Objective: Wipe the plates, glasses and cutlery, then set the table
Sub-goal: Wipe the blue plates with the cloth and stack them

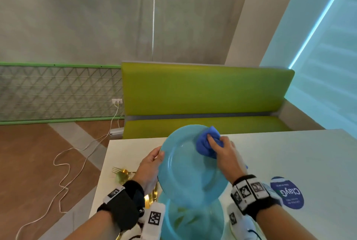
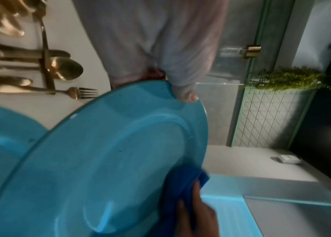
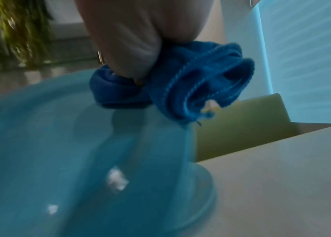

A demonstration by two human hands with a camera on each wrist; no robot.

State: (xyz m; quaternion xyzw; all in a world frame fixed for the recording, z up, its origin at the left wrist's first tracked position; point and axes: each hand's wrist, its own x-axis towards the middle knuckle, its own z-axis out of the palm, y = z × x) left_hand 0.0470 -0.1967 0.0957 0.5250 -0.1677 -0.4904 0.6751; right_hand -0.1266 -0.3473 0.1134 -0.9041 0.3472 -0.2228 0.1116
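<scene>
A translucent blue plate (image 1: 185,170) is held tilted above the white table (image 1: 289,154). My left hand (image 1: 152,162) grips its left rim, thumb on the upper face (image 2: 187,94). My right hand (image 1: 222,152) clutches a bunched blue cloth (image 1: 206,143) and presses it against the plate's upper right part (image 3: 180,83). A second blue plate (image 1: 193,220) lies on the table below the held one. Gold cutlery (image 1: 121,174) lies left of the plates, with a fork (image 2: 79,93) and a spoon (image 2: 67,69) showing in the left wrist view.
A green bench (image 1: 204,92) stands behind the table's far edge. A round blue sticker (image 1: 287,193) sits on the table at the right. A white cable (image 1: 63,162) snakes over the wooden floor at the left. Bare tabletop stretches to the right.
</scene>
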